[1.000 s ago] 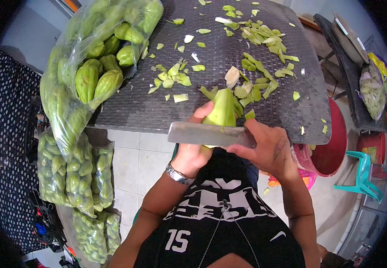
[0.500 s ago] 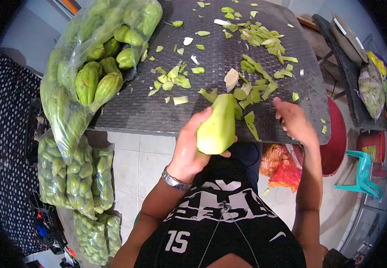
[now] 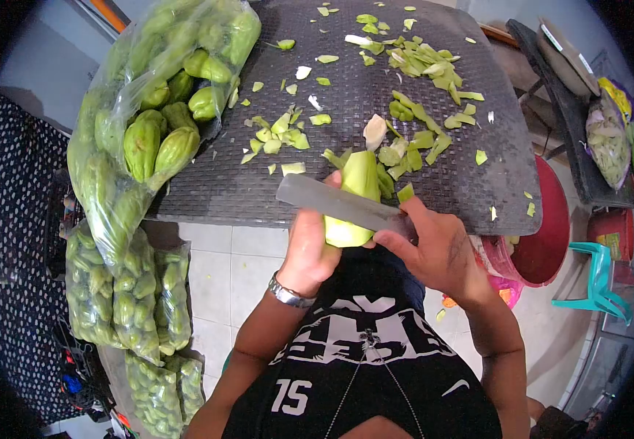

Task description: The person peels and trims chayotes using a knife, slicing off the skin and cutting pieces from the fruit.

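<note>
My left hand (image 3: 308, 250) is closed around a pale green peeled chayote (image 3: 361, 174) at the table's near edge, its narrower end pointing away from me. The fingers of my right hand (image 3: 440, 252) are wrapped round the handle end of a knife (image 3: 331, 203), mostly hiding it. Its broad grey blade lies across the chayote, tip to the left over my left fingers. Whether the edge is cutting in, I cannot tell. Green peelings (image 3: 423, 64) and a whitish cut piece (image 3: 375, 132) lie on the dark woven-pattern table (image 3: 222, 192) beyond the chayote.
A large clear bag of chayotes (image 3: 105, 146) lies on the table's left side, sagging over the edge. Below it are more bagged chayotes (image 3: 134, 293). At right are a red tub (image 3: 551, 227), a teal stool (image 3: 593, 282) and another dark table (image 3: 573, 139) with bags.
My right hand has moved left from the table's right side to the chayote, and the knife blade now shows across it. My left hand still holds the chayote in nearly the same place.
</note>
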A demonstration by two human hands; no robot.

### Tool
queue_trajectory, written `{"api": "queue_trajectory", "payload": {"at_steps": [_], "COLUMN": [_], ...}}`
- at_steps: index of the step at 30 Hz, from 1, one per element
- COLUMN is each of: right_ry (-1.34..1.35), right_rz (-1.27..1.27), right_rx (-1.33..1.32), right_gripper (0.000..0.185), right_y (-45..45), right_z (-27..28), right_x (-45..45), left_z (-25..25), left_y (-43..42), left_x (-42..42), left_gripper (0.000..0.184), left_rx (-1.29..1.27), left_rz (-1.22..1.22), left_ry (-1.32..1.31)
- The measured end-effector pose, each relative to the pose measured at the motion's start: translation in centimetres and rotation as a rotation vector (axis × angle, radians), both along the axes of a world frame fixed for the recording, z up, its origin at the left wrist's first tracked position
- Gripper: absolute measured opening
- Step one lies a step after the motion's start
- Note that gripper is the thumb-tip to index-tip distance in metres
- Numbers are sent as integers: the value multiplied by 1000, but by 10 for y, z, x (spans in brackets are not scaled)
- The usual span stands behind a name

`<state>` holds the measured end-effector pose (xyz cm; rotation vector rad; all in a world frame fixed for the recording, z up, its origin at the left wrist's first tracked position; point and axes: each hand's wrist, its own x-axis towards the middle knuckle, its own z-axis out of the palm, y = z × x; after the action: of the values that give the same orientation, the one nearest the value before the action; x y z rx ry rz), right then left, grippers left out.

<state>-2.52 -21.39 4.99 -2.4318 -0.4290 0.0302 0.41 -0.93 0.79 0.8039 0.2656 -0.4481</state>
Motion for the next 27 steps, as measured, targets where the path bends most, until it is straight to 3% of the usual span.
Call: {"api": "queue_trajectory", "payload": {"at_steps": [5, 8, 11, 15, 18, 21, 22, 23, 24, 26, 27], "right_ry": [-96, -107, -99, -9, 832, 991, 1011, 954, 563, 75, -30], "right_rz": [2, -36, -106, -321, -429, -308, -323, -275, -187, -67, -39], "right_rx": [-158, -160, -152, -151, 552, 937, 880, 847, 594, 228, 118], "right_gripper": [59, 59, 57, 56, 65, 74, 77, 70, 64, 58, 57], "right_y": [-2, -11, -25, -67, -86, -63, -54, -48, -36, -12, -3], "right_z": [3, 0, -2, -23, -17, -14, -11, -17, -28, -32, -22], "right_x": [5, 9, 21, 44, 54, 33, 27, 21, 15, 0, -7], "left_z": [-2, 9, 8, 20, 19, 18, 13, 9, 8, 7, 3], "left_y": [5, 2, 9, 12, 13, 5, 3, 2, 0, -3, -3], "left_x": [-3, -14, -6, -4, -3, 2, 5, 7, 6, 4, 5], "left_gripper": [55, 56, 63, 60, 54, 51, 48, 45, 44, 40, 43], "left_rx": [-9, 10, 43, -83, -136, -107, -113, -118, -99, -57, -83], "left_rz": [-56, 53, -140, -182, -141, -66, -50, -32, -4, 51, 58], "left_ry": [-41, -34, 6, 28, 16, 57, 54, 51, 62, 84, 73]}}
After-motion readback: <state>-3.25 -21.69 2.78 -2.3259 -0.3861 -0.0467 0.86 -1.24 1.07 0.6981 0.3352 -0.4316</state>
